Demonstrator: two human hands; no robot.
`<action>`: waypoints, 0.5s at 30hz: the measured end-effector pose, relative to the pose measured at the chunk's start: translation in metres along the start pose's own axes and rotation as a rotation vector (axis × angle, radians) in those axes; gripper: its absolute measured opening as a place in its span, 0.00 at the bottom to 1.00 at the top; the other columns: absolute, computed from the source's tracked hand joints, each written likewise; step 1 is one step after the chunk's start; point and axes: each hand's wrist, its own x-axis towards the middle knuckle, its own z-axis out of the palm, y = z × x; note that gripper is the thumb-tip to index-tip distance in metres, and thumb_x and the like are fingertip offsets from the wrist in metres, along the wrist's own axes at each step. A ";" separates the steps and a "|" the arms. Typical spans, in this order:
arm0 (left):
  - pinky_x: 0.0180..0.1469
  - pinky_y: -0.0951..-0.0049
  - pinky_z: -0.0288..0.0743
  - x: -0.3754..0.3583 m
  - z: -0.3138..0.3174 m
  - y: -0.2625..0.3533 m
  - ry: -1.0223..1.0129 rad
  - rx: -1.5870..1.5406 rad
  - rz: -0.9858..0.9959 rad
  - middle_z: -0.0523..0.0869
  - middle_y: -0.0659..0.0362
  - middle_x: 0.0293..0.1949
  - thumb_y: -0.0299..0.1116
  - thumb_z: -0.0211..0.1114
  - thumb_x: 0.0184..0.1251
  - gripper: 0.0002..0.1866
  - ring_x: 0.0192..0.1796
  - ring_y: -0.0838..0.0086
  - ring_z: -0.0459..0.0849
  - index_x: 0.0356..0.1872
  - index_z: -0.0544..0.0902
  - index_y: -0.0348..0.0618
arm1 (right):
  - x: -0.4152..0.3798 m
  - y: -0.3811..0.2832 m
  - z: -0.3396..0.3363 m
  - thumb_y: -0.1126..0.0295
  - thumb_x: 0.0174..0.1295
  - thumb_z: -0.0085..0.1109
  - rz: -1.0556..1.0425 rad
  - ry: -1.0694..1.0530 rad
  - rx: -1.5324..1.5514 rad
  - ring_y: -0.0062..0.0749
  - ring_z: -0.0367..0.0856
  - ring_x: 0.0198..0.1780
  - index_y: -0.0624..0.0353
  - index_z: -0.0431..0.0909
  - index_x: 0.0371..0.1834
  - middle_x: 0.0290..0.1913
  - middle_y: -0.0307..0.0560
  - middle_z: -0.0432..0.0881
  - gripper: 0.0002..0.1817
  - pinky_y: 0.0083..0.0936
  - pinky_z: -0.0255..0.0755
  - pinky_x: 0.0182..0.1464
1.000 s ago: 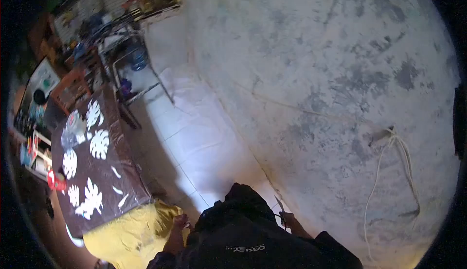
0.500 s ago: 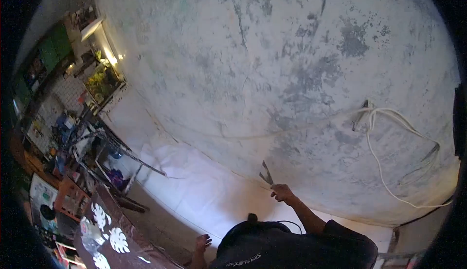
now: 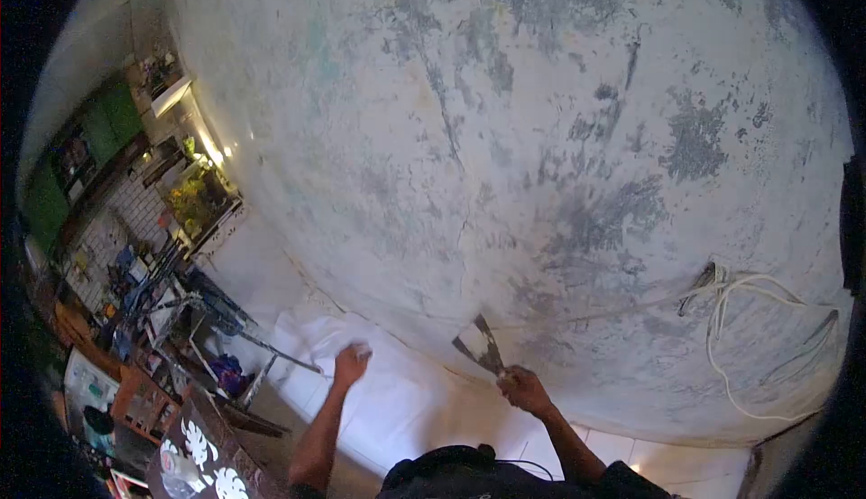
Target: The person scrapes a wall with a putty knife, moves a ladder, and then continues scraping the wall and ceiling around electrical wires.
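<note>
My right hand is closed around the handle of a putty knife, whose wide, stained blade points up and left near the foot of the patchy wall. Left of it, my left hand is raised over the white sheet on the floor. Its fingers are curled together; a small pale patch shows at the fingertips, too small to make out.
A looped white cable hangs from a wall opening at right. On the left are a paint-spattered metal frame, a leaf-patterned brown table, a wooden chair and a lit aquarium.
My left hand has risen from low beside my body to over the sheet. The putty knife has moved slightly left and down and turned, its blade showing wider. The view has tilted upward.
</note>
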 end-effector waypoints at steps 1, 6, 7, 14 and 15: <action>0.55 0.59 0.73 0.054 0.002 -0.016 0.067 0.019 0.131 0.84 0.45 0.46 0.46 0.66 0.59 0.22 0.51 0.52 0.81 0.47 0.81 0.39 | -0.009 -0.004 -0.001 0.61 0.67 0.56 0.069 -0.014 0.008 0.21 0.73 0.23 0.59 0.72 0.51 0.30 0.43 0.81 0.16 0.23 0.67 0.22; 0.63 0.57 0.67 0.214 -0.159 0.197 0.435 -0.055 0.589 0.79 0.41 0.54 0.35 0.66 0.59 0.24 0.59 0.48 0.75 0.55 0.76 0.33 | -0.044 -0.017 0.011 0.66 0.62 0.62 0.275 0.067 0.174 0.19 0.77 0.23 0.56 0.70 0.59 0.28 0.44 0.84 0.23 0.21 0.71 0.22; 0.65 0.57 0.64 0.231 -0.183 0.232 0.543 -0.001 0.706 0.77 0.42 0.57 0.33 0.66 0.59 0.25 0.61 0.48 0.73 0.57 0.75 0.35 | -0.047 -0.024 0.014 0.66 0.62 0.62 0.278 0.097 0.181 0.19 0.77 0.23 0.56 0.70 0.59 0.28 0.44 0.84 0.23 0.21 0.71 0.22; 0.71 0.57 0.54 0.301 -0.278 0.365 0.918 -0.063 1.255 0.62 0.47 0.70 0.39 0.65 0.61 0.36 0.71 0.52 0.60 0.69 0.61 0.44 | -0.036 -0.042 0.086 0.66 0.64 0.60 0.113 0.470 0.075 0.20 0.75 0.23 0.59 0.68 0.63 0.29 0.43 0.83 0.25 0.21 0.72 0.25; 0.71 0.55 0.53 0.310 -0.282 0.374 0.974 -0.090 1.292 0.62 0.48 0.70 0.41 0.63 0.62 0.35 0.72 0.52 0.59 0.69 0.61 0.45 | -0.030 -0.057 0.103 0.66 0.64 0.59 0.010 0.588 0.175 0.19 0.75 0.23 0.59 0.67 0.64 0.29 0.42 0.82 0.25 0.20 0.72 0.26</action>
